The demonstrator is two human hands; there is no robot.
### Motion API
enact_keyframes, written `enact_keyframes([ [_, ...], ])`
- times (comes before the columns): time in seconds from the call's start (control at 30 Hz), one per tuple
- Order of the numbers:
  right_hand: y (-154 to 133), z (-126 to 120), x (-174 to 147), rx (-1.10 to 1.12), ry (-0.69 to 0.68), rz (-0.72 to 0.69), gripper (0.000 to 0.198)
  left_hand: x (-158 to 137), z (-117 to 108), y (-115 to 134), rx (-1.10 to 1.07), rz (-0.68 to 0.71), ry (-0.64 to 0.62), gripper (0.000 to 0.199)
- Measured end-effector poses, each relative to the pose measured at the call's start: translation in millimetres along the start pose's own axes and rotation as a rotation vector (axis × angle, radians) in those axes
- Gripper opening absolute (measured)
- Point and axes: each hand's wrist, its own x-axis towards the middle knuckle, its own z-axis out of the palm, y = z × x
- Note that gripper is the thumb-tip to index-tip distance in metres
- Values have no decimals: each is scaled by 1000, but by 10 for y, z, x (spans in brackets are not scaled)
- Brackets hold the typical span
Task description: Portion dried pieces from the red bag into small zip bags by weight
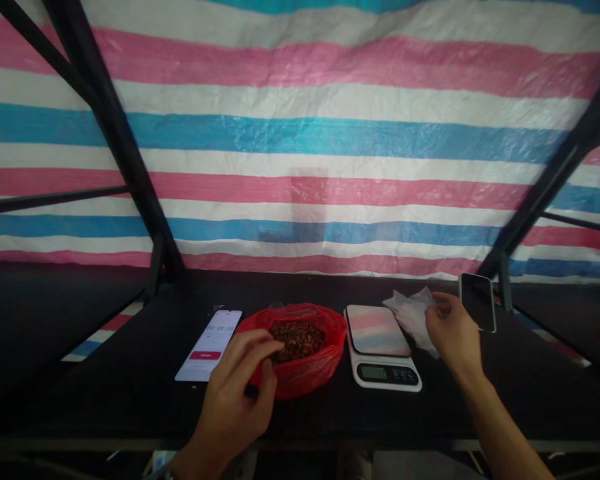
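A red plastic bag [325, 373] stands with its mouth rolled wide, holding many small brown beans or nuts [297, 340] whose kind I cannot make out. My left hand [243, 387] hovers at the bag's near left rim, fingers curved and thumb apart, with nothing seen in it. To the right of the bag lies a white kitchen scale [385, 347] with a bare, shiny plate and a dark display. Beyond it, my right hand [453, 330] pinches the right edge of some thin clear plastic bags [414, 317] lying on the table.
A phone with a lit timer screen [210, 343] lies left of the red bag. Another phone [477, 300], its screen dark, lies behind my right hand. Black metal posts [110, 140] slant up beside the black table [140, 400]. A striped plastic sheet [330, 140] hangs behind.
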Motion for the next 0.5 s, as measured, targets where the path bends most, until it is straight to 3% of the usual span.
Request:
enact_keyframes([
  [0.1, -328, 100, -141, 614, 82, 20, 44, -19, 84, 246, -2, 77, -10, 35],
  [0.2, -777, 279, -430, 1081, -195, 80, 56, 86, 244, 458, 40, 21, -66, 28],
  [0.33, -1253, 496, -779, 1314, -446, 122, 56, 413, 420, 485, 252, 77, -190, 43],
  [0.5, -1433, 615, -878, 1406, -472, 126, 54, 723, 408, 290, 306, 58, -386, 24],
])
